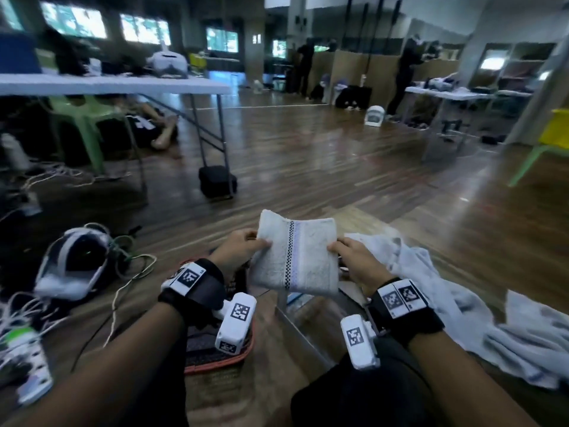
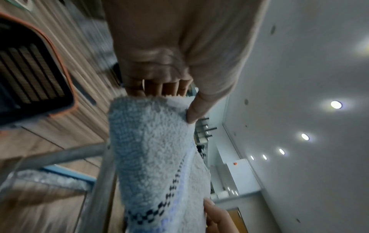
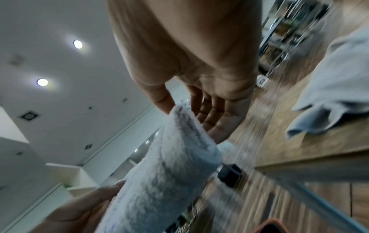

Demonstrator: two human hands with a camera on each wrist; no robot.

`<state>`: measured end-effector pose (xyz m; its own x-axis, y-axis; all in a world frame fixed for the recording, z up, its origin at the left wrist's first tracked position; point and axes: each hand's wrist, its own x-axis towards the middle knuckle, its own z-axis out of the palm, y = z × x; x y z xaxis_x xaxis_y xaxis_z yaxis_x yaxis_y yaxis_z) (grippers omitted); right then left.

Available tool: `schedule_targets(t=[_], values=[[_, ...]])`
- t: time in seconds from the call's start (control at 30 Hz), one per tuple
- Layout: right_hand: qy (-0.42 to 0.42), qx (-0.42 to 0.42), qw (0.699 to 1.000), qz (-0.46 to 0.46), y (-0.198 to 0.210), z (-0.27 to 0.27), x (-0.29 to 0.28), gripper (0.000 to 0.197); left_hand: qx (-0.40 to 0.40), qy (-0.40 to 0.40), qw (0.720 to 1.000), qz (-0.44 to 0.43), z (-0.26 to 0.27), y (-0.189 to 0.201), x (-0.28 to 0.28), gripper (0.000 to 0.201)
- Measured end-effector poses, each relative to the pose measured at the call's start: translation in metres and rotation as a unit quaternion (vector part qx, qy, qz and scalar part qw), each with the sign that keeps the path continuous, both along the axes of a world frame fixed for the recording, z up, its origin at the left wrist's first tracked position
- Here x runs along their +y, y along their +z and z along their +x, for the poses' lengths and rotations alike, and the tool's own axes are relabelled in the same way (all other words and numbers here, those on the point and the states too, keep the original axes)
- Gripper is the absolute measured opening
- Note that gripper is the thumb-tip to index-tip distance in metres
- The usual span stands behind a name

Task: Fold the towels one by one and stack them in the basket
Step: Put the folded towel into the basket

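A folded white towel (image 1: 295,257) with a checkered blue stripe is held up in the air between both hands. My left hand (image 1: 261,241) pinches its left edge, thumb (image 2: 196,108) in front and fingers (image 2: 155,88) behind. My right hand (image 1: 334,246) pinches the right edge in the same way, thumb (image 3: 161,100) on the towel (image 3: 169,165). The dark basket with an orange rim (image 1: 212,366) sits on the floor under my left wrist, also seen at the left wrist view's upper left as the basket (image 2: 66,78). Its inside is mostly hidden.
A heap of unfolded pale towels (image 1: 462,303) lies on the wooden floor to my right. A metal-framed clear panel (image 1: 301,331) stands below the towel. A headset (image 1: 74,263) and cables lie at left. A folding table (image 1: 123,84) stands farther back.
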<state>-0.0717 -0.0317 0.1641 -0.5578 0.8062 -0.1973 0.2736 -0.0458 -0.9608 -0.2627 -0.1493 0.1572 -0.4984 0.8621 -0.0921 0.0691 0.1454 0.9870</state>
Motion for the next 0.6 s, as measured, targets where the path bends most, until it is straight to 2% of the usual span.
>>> schedule_targets(t=[0.13, 0.37, 0.47, 0.6], values=[[0.091, -0.028, 0.995, -0.009, -0.025, -0.073, -0.001, 0.019, -0.013, 0.094, 0.995, -0.032, -0.051, -0.026, -0.029, 0.03], [0.164, -0.085, 0.98, -0.074, -0.088, -0.175, -0.005, 0.014, -0.051, 0.194, 0.974, -0.103, -0.112, -0.081, -0.05, 0.017], [0.154, -0.114, 0.976, -0.099, -0.131, -0.208, -0.006, 0.009, -0.07, 0.208, 0.963, -0.154, -0.14, -0.124, -0.046, 0.013], [0.14, -0.193, 0.966, -0.101, -0.205, -0.245, -0.005, 0.017, -0.085, 0.208, 0.94, -0.257, -0.181, -0.21, -0.034, 0.006]])
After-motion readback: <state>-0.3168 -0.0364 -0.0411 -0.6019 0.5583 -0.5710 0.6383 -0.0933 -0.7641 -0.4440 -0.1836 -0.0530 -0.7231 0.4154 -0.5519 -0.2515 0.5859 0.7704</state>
